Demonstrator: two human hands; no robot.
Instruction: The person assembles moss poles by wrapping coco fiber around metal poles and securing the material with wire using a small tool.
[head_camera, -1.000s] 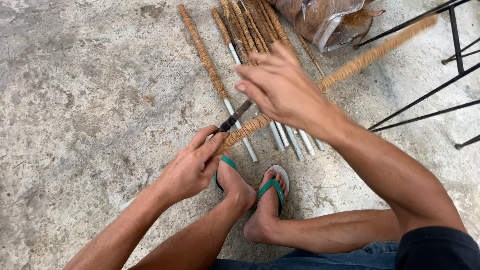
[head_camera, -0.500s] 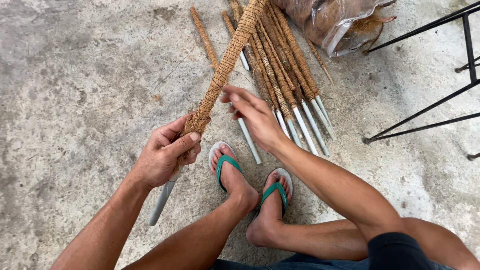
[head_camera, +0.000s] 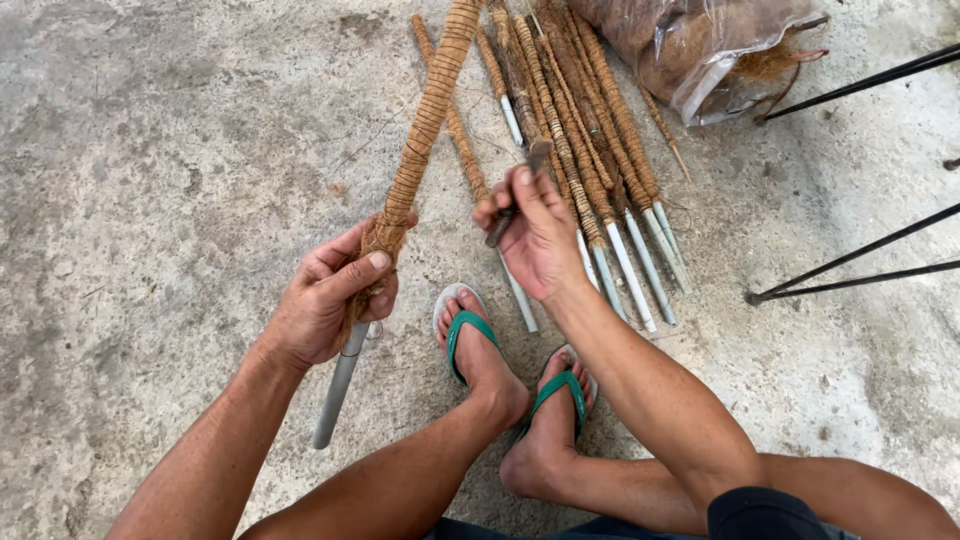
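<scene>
Gripping a coir-wrapped pole (head_camera: 425, 120) near its lower end, the left hand (head_camera: 335, 295) is closed around it, thumb laid across the rough brown fibre where the wrapping stops. The pole's long axis runs from near left to far right, tilted steeply: its bare grey pipe end (head_camera: 338, 385) points down toward the concrete floor (head_camera: 150, 150) by the left foot, while the wrapped end rises out of the top of the view. The rope winding looks coarse and ridged, the pipe smooth and round.

Just right of it, the right hand (head_camera: 535, 235) is curled shut on a small dark tool (head_camera: 518, 190), a thin straight piece poking out above and below the fingers; what kind of tool cannot be told.

Beyond the hands, a bundle of similar poles (head_camera: 585, 150) lies on the floor, white tips pointing near. A clear plastic bag (head_camera: 700, 50) of brown fibre sits far right. Two feet in green flip-flops (head_camera: 470, 335) rest below the hands.
</scene>
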